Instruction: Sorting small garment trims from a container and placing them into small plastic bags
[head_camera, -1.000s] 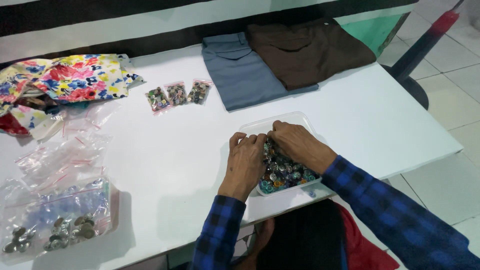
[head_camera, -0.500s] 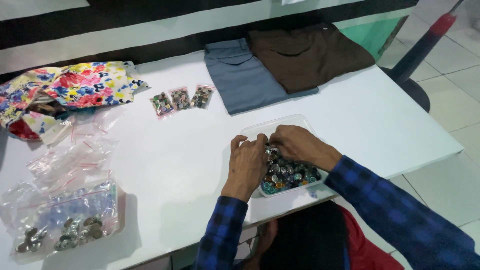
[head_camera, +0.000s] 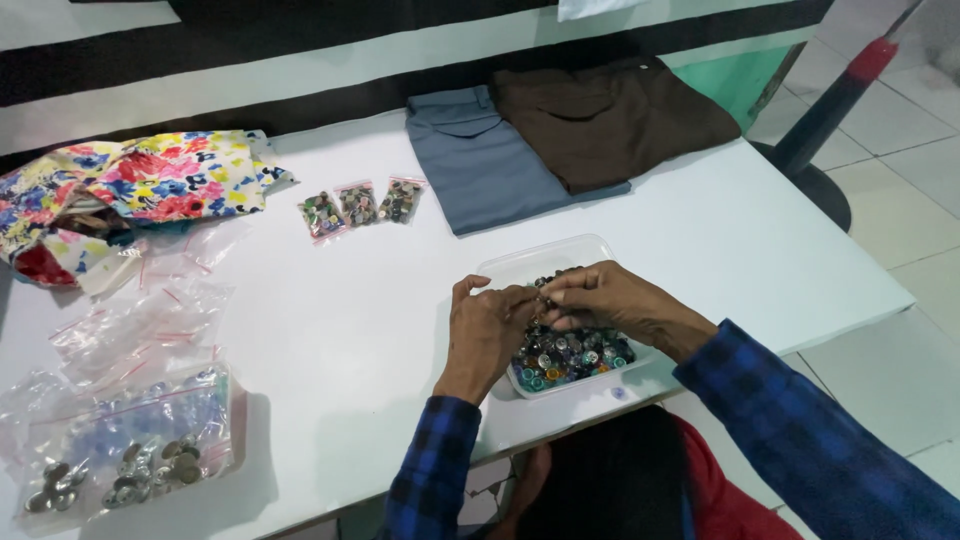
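A clear plastic tub (head_camera: 530, 262) full of mixed coloured buttons (head_camera: 570, 355) sits near the front edge of the white table (head_camera: 350, 330). Both hands hover over the tub. My left hand (head_camera: 485, 335) and my right hand (head_camera: 605, 300) meet fingertip to fingertip, pinching something small and dark between them, likely a button; it is too small to tell exactly. Both arms wear blue checked sleeves.
Three small bags of buttons (head_camera: 360, 205) lie mid-table. Folded grey cloth (head_camera: 480, 160) and brown cloth (head_camera: 610, 120) lie at the back, flowered fabric (head_camera: 140, 190) at the left. Empty zip bags (head_camera: 140, 320) and a bag of metal buttons (head_camera: 120, 450) lie front left.
The hands have lifted slightly from the buttons and brought their fingertips together above the tub. The view has shifted a little.
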